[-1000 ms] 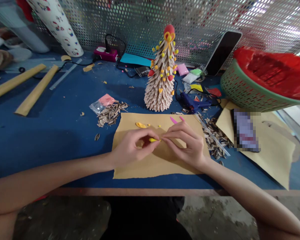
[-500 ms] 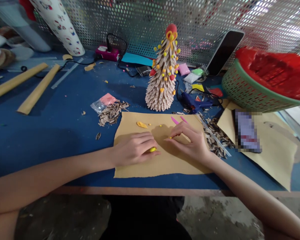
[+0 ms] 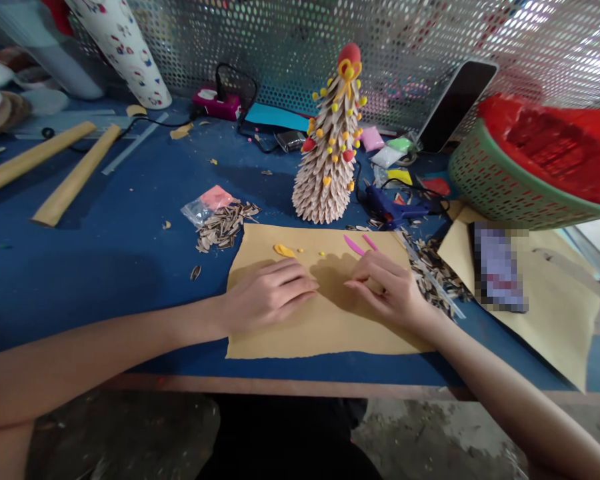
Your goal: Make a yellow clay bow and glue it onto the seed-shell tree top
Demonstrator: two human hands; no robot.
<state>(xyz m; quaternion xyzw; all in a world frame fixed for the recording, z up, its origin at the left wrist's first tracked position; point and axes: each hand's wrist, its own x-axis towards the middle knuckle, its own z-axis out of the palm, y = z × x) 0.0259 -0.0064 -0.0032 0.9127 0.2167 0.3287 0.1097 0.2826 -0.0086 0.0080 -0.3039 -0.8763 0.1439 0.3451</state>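
My left hand (image 3: 273, 292) rests palm down on a sheet of brown paper (image 3: 290, 340), thumb and fingers pressed together. The yellow clay seen at its fingertips a moment ago is now hidden by the fingers. My right hand (image 3: 383, 283) is closed in a pinch over the paper; its small bit of yellow clay is also out of sight now. Beyond the hands lie a flat orange-yellow clay piece (image 3: 284, 251), two tiny yellow balls (image 3: 322, 253) and a pink clay strip (image 3: 353, 245). Behind the paper stands a cone tree of seed shells (image 3: 323, 180) with coloured balls and a bow.
Sunflower seed shells (image 3: 225, 227) lie in piles on both sides of the paper. A blue glue gun (image 3: 395, 210) sits right of the tree. Farther right are a green basket (image 3: 500, 180) and a leaning phone (image 3: 457, 103). Two tan rolls (image 3: 75, 177) lie at left.
My left fingers have closed over the yellow clay, hiding it. My right hand has shifted slightly right and nearer, and the yellow bit at its fingertips no longer shows.
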